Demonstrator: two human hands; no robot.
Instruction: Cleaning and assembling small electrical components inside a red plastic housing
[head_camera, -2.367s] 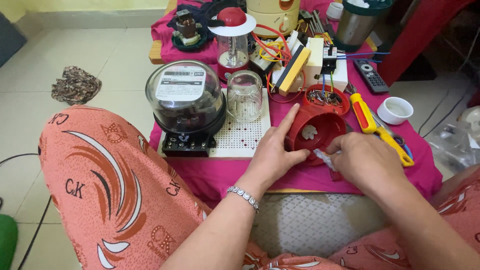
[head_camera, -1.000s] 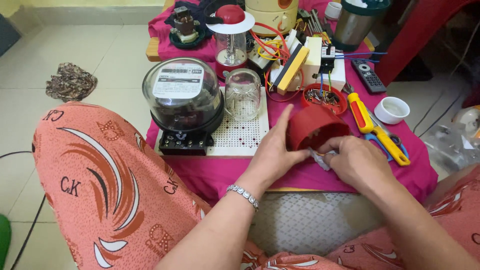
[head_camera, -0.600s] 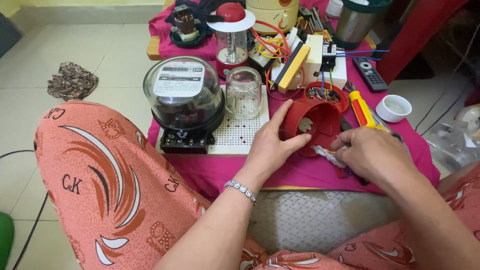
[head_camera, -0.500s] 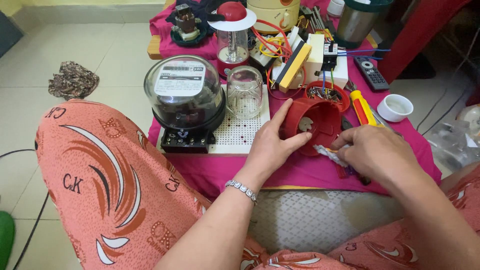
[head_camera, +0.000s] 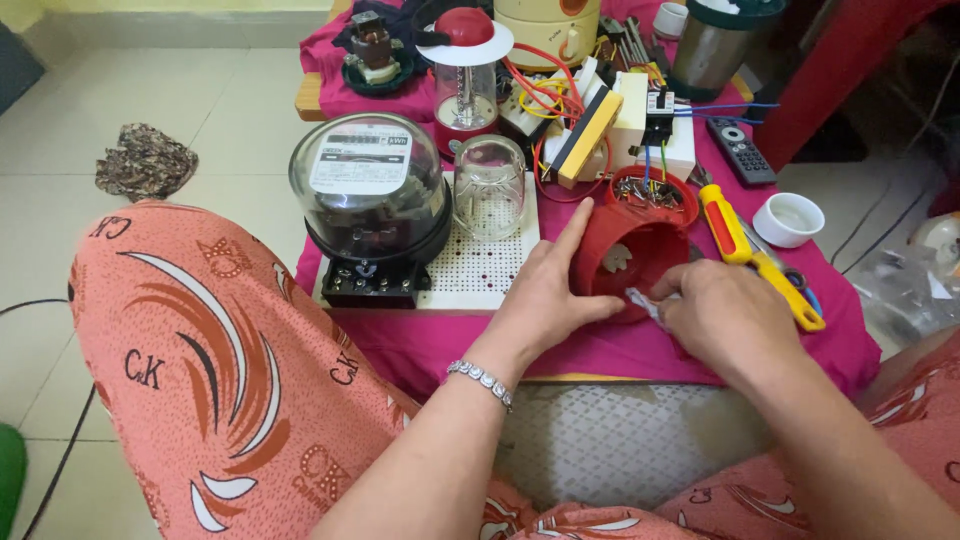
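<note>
Since half a second ago the red plastic housing (head_camera: 630, 255) has turned a little in the grip, its open mouth still tipped toward the person, and the right hand (head_camera: 725, 315) has drawn in closer to its rim.

Largest in view is the low surface (head_camera: 840, 350), draped in a magenta cloth that hangs soft over its front edge. On its left part lies a white perforated board (head_camera: 480, 270), flat and dotted with rows of small holes. On that board stands a round electricity meter (head_camera: 370, 195) with a clear domed glass cover over a black base, and just beside it an upturned clear glass jar (head_camera: 489, 185).

The housing, a smooth, rounded, cup-like shell, lies on its side on the cloth near the front edge, just right of the board. The left hand (head_camera: 550, 290) cups its left flank, index finger stretched up along the wall and thumb hooked at the rim. The right hand, fingers drawn together, pinches a small silvery metal piece (head_camera: 645, 300) at the housing's lower rim.

Behind the housing sits a shallow red bowl (head_camera: 655, 190) of small metal parts. To its right lies a screwdriver (head_camera: 745, 245) with a glossy red and yellow handle, then a small white ceramic cup (head_camera: 788, 218).
</note>
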